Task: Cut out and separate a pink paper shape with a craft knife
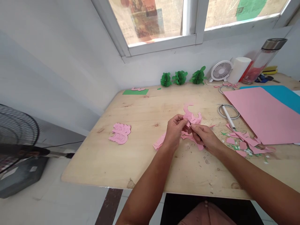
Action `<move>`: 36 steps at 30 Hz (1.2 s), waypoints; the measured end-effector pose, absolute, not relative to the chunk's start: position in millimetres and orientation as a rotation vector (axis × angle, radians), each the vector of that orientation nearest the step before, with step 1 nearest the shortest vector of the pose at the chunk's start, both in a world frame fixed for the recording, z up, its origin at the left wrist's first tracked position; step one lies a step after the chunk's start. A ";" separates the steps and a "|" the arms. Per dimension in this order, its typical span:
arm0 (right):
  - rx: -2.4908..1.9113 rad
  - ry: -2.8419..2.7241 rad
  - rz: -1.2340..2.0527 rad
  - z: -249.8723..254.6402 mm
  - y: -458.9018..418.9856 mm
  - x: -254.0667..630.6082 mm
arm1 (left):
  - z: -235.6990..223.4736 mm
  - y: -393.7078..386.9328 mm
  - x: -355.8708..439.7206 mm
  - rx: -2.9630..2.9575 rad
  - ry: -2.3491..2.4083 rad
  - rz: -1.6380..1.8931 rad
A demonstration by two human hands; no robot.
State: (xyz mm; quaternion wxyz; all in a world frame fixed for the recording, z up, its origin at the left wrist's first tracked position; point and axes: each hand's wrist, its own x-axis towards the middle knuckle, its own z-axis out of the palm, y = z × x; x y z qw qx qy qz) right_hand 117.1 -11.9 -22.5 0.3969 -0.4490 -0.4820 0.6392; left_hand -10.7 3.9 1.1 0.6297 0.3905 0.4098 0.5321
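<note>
My left hand (pixel 175 126) is closed, its thumb and fingers pinching a curved pink paper cutout (pixel 188 108) above the table. Close against it, my right hand (pixel 203 135) is also closed. A small dark tip shows near its fingers, but I cannot make out what it holds. More pink paper pieces (pixel 159 142) lie under and beside my hands. To the left rests a stack of scalloped pink paper cutouts (pixel 120 133).
Pink and green paper scraps (pixel 248 142) lie to the right, by a white pen (pixel 228 117), wire coils (pixel 220 111) and a pink sheet (pixel 269 115). Green paper trees (pixel 180 77), a small white fan (pixel 221 71) and a bottle (pixel 264 61) stand along the back.
</note>
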 end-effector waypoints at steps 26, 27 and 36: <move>-1.150 -1.211 1.608 -25.4 -10.4 117.3 | 2.8 3.0 -9.8 0.891 0.928 1.203; -1.152 -1.211 1.607 -25.5 -10.3 117.2 | 2.8 3.0 -9.9 0.892 0.928 1.204; -1.163 -1.206 1.595 -23.9 -11.7 116.0 | 3.5 2.5 -9.2 0.886 0.929 1.211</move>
